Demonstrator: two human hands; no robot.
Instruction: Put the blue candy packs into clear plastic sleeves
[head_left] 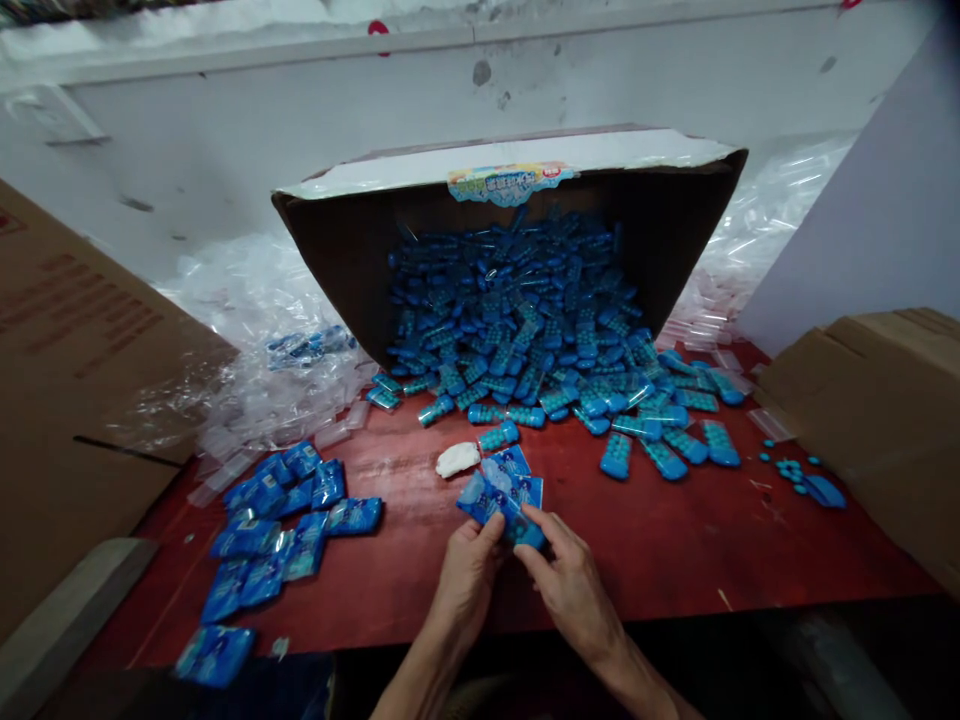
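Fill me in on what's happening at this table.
A person holds a blue packet at the front of the red table, with the left hand and right hand both on it. A small blue-ended container is at their fingers; whether it's inside the packet is hard to tell. Beyond, a heap of similar containers spills from a cardboard box lying open toward the person. More blue packets lie in a loose pile on the left.
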